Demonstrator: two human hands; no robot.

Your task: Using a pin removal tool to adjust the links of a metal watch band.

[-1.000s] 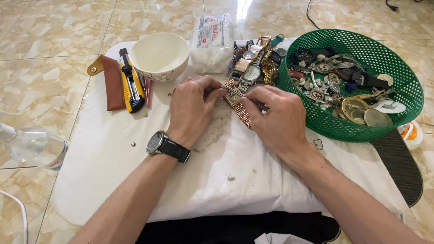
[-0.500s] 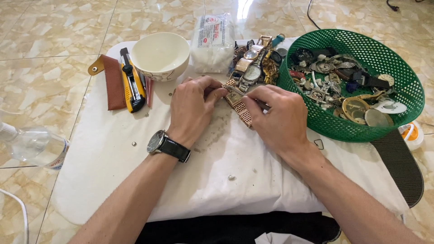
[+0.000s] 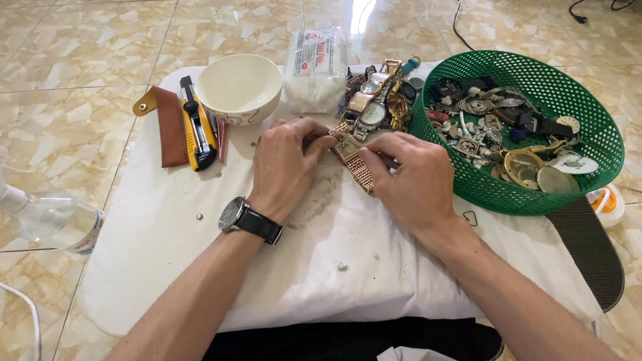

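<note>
My left hand [image 3: 284, 164] pinches the top end of a gold metal watch with a link band [image 3: 356, 165] that lies on the white cloth [image 3: 167, 234]. A black wristwatch [image 3: 246, 218] is on that wrist. My right hand [image 3: 408, 180] grips a thin dark tool [image 3: 386, 160] whose tip rests at the watch case. Both hands meet over the watch, and the case is partly hidden by my fingers.
A green mesh basket [image 3: 588, 113] of watch parts stands at the right. A heap of watches [image 3: 378, 100], a white packet [image 3: 315, 67], a white bowl [image 3: 239, 88], a yellow utility knife [image 3: 197, 127] and a brown leather sheath [image 3: 170, 127] lie behind. A plastic bottle [image 3: 50, 220] lies left.
The hands have stayed on the gold watch, with only small shifts of the fingers and the watch band.
</note>
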